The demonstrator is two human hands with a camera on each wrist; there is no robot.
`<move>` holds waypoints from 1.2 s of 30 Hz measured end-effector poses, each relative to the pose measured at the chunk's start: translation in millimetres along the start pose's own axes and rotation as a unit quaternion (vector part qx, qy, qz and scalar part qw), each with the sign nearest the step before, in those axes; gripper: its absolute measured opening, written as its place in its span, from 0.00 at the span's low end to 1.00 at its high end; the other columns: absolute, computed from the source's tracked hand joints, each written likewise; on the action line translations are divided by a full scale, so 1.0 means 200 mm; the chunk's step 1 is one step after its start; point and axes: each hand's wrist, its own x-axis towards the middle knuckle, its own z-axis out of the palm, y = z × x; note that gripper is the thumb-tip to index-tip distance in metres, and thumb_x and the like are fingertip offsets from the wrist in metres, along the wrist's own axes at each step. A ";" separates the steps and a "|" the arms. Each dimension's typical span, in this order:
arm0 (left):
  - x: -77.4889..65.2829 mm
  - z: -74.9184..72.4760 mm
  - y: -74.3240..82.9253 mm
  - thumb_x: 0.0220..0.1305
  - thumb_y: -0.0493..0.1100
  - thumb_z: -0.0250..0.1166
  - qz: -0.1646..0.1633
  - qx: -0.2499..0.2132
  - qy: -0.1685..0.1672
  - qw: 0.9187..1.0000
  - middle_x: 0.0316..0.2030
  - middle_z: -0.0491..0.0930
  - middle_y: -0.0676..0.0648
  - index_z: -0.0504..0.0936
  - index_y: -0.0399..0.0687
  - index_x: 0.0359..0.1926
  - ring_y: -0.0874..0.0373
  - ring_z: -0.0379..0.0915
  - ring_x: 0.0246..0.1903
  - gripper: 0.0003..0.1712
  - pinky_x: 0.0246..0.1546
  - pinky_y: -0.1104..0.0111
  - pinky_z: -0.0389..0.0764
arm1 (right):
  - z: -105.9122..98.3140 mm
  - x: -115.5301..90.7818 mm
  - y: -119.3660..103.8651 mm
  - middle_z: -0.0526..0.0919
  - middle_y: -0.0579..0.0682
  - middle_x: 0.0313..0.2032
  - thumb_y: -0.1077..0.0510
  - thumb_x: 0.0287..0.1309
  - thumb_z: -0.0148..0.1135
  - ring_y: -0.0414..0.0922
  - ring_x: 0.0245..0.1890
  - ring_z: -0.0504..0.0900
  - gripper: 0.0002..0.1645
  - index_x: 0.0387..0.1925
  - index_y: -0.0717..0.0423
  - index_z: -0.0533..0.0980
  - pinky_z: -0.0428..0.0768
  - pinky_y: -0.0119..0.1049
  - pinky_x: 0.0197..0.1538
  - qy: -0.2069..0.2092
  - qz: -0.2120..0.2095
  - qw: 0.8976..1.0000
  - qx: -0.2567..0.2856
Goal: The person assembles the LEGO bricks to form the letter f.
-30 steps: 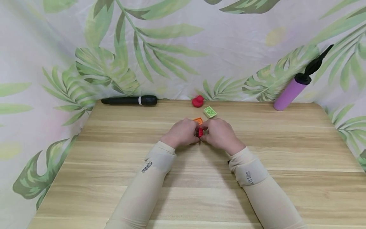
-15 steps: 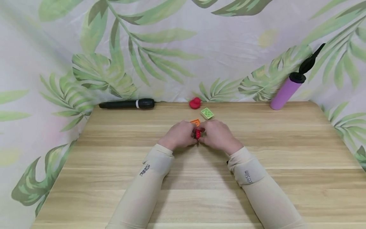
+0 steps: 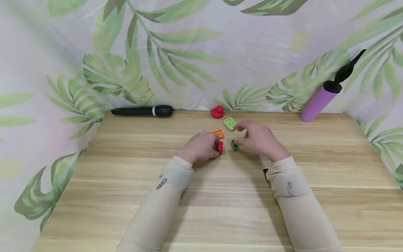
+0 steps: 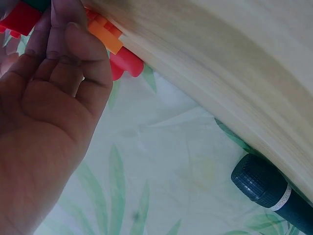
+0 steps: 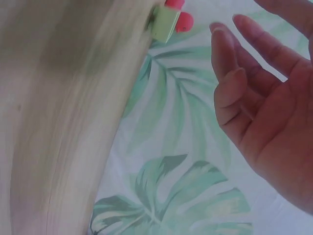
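Observation:
My left hand (image 3: 201,146) grips a small red toy brick (image 3: 220,147) with studs, between thumb and fingers. Dark green shows against the red brick's lower side in the left wrist view; whether the two are joined I cannot tell. A separate dark green brick (image 3: 234,145) lies to the right, beside my right thumb. My right hand (image 3: 258,139) hovers with its fingers spread and holds nothing, as the right wrist view (image 5: 274,103) confirms. Behind the left fingertips lies an orange brick (image 3: 218,133), partly hidden. A light green brick (image 3: 230,123) sits near the right index fingertip, hollow side up.
A red rubber duck (image 3: 217,112) stands at the table's back edge. Far left lies a black microphone (image 3: 142,111). At the back right, a purple hand pump (image 3: 320,101) with a black top leans. Leaf-printed cloth (image 3: 189,52) hangs behind the wooden table (image 3: 201,210).
My right hand has come off the red brick and moved right, its fingers opening out. The dark green brick now shows beside it. My left hand still holds the red brick in place.

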 end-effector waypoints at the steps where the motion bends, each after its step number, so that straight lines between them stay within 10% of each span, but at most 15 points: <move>1: 0.00 -0.01 0.00 0.64 0.46 0.76 -0.001 0.000 0.000 1.000 0.29 0.81 0.51 0.85 0.48 0.42 0.56 0.75 0.30 0.11 0.36 0.64 0.76 | 0.00 0.01 0.00 0.86 0.57 0.59 0.51 0.64 0.73 0.51 0.46 0.86 0.29 0.65 0.55 0.80 0.82 0.50 0.50 0.003 -0.002 1.000 -0.003; 11: -0.02 -0.02 -0.03 0.63 0.44 0.77 0.004 0.006 0.004 1.000 0.28 0.80 0.53 0.85 0.49 0.39 0.58 0.74 0.30 0.09 0.35 0.64 0.76 | 0.10 0.12 -0.06 0.81 0.60 0.65 0.53 0.73 0.65 0.61 0.69 0.77 0.23 0.64 0.58 0.80 0.73 0.58 0.71 -0.003 -0.084 0.994 -0.066; 27: -0.04 -0.01 -0.02 0.59 0.42 0.76 0.025 0.002 0.016 1.000 0.22 0.77 0.54 0.81 0.52 0.29 0.56 0.75 0.29 0.10 0.34 0.63 0.76 | 0.14 0.33 -0.15 0.89 0.50 0.49 0.63 0.61 0.70 0.51 0.51 0.85 0.16 0.51 0.53 0.87 0.82 0.49 0.58 -0.061 -0.114 0.985 -0.113; 36: -0.04 -0.02 -0.02 0.59 0.43 0.76 0.029 0.016 0.007 0.999 0.26 0.79 0.53 0.84 0.50 0.36 0.55 0.76 0.32 0.08 0.38 0.62 0.78 | 0.04 0.16 -0.11 0.81 0.56 0.62 0.57 0.79 0.54 0.54 0.50 0.81 0.27 0.74 0.51 0.70 0.78 0.53 0.60 -0.055 -0.088 0.995 0.013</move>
